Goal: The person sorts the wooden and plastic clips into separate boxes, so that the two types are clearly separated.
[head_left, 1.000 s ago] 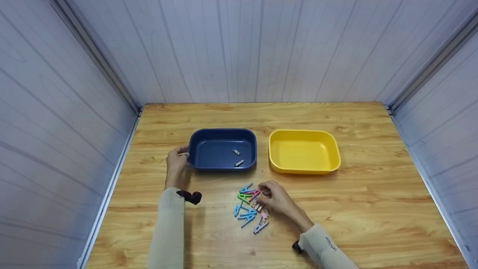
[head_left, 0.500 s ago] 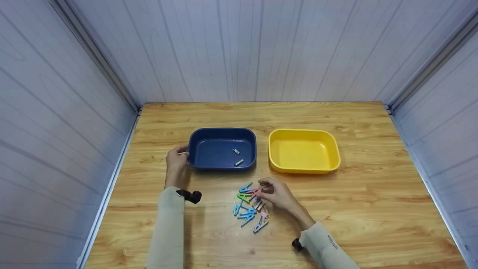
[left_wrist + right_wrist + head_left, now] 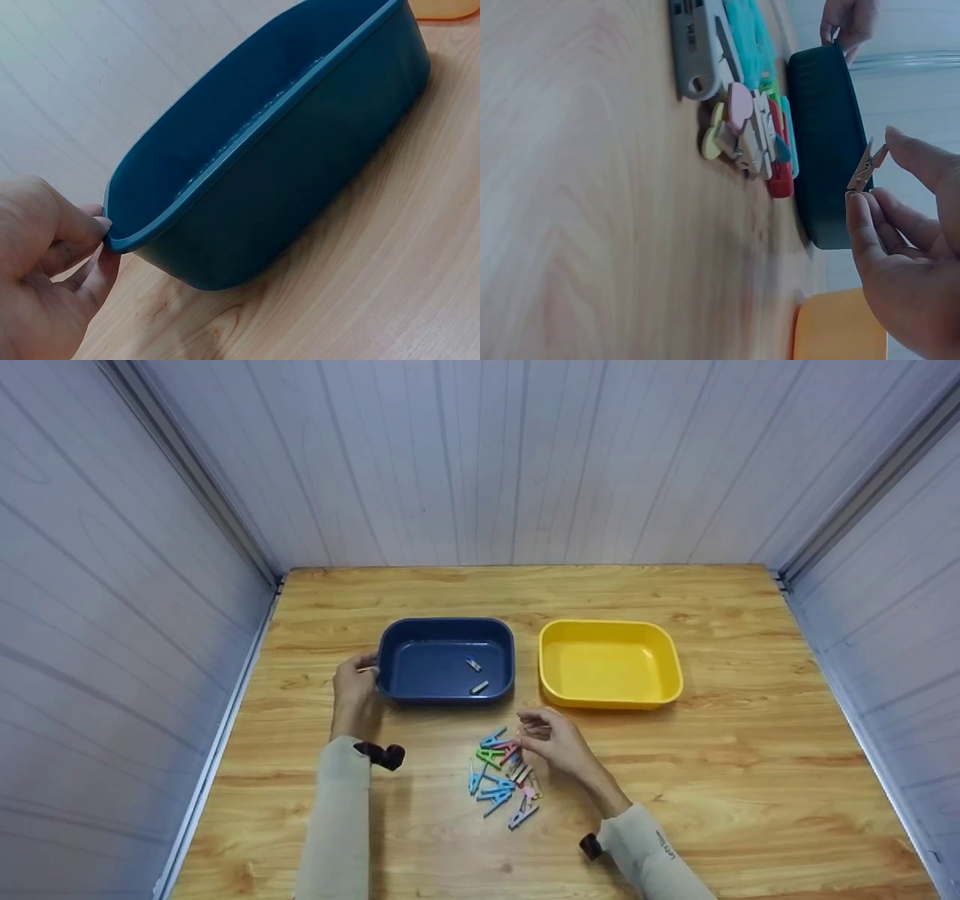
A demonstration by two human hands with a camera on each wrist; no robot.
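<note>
My left hand [image 3: 354, 686] pinches the left end rim of a dark blue plastic bin [image 3: 285, 172], thumb and fingers on either side of it in the left wrist view. Two small clothespins [image 3: 480, 687] lie in the bin's right part. My right hand [image 3: 556, 744] holds a small wooden clothespin [image 3: 862, 168] between thumb and fingertips, raised above the table beside the pile. That pile mixes blue clothespins [image 3: 496, 795], a green clothespin [image 3: 490, 757], a red clothespin [image 3: 781, 169], a grey clothespin [image 3: 695, 56] and several small wooden clothespins [image 3: 761, 139].
A yellow bin [image 3: 609, 663] with nothing inside stands right of the blue one, a narrow gap between them. The wood-grain table [image 3: 750, 780] is bounded by a pale panel wall [image 3: 480, 465] at the back and by side walls.
My right hand has risen from the pile and moved slightly toward the bins, carrying the small wooden clothespin. The left hand stays on the blue bin's rim.
</note>
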